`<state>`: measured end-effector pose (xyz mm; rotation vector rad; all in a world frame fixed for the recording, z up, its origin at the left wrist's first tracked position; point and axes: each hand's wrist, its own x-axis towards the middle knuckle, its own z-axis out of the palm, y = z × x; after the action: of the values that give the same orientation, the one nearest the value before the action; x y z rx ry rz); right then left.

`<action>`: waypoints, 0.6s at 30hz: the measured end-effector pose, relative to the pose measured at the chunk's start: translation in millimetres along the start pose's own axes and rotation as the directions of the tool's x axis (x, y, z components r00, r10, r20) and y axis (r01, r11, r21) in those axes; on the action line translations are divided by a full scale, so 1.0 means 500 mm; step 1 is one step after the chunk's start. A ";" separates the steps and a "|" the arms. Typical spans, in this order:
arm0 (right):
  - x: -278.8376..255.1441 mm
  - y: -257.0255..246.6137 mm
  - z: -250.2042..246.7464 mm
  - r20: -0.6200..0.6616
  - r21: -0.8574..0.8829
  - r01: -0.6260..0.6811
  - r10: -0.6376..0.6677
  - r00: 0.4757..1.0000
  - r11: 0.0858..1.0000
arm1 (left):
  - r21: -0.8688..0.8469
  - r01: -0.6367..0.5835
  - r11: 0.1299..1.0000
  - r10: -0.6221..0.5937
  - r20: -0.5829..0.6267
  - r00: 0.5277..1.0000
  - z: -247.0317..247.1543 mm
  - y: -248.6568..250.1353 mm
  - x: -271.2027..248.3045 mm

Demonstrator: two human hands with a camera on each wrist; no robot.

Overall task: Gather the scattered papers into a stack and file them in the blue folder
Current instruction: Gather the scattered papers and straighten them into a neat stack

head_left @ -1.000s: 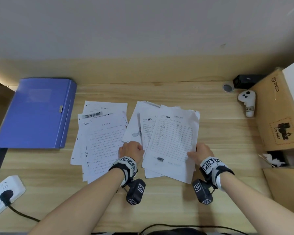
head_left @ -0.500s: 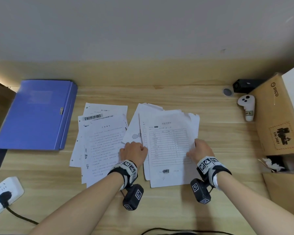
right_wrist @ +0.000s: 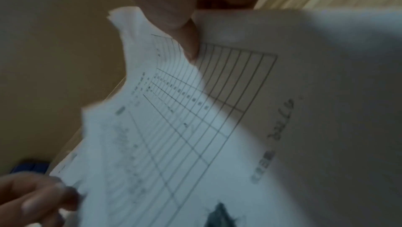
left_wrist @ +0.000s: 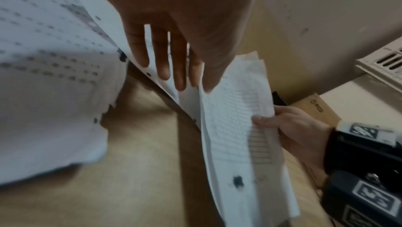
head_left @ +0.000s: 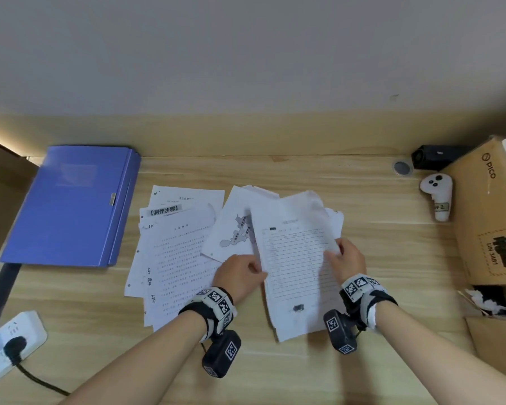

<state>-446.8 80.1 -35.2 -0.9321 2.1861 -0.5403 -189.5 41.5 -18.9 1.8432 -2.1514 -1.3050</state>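
Both hands hold a lined form sheet (head_left: 295,267) over the wooden counter (head_left: 275,171): the left hand (head_left: 240,277) grips its left edge, the right hand (head_left: 346,260) its right edge. Beneath lies a map sheet (head_left: 231,229); a printed-text pile (head_left: 176,258) sits left, beside the closed blue folder (head_left: 70,206).

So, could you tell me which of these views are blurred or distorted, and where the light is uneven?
Head view: wide-angle bend at the desk edges, a bright strip at far left, the blue folder fairly sharp. Left wrist view: motion blur on the held sheets. Right wrist view: softest and dim, the right hand shadowing the form.
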 end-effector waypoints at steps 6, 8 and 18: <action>0.041 -0.048 -0.044 0.023 -0.078 0.232 -0.231 0.973 0.970 | -0.011 0.033 0.999 -0.035 -0.309 0.950 -0.072 -0.069 0.032; 0.059 -0.096 -0.033 0.114 -0.183 0.329 -0.312 0.943 0.927 | 0.015 0.077 0.997 -0.066 -0.364 0.929 -0.093 -0.091 0.033; 0.157 -0.259 0.135 0.367 -0.432 0.432 -0.283 0.886 0.792 | 0.273 0.274 0.922 -0.242 -0.147 0.959 -0.146 -0.169 0.047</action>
<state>-377.6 -70.5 -37.3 -1.6277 1.9120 0.0262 -91.2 -15.2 -32.7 2.3197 -2.1985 -0.9257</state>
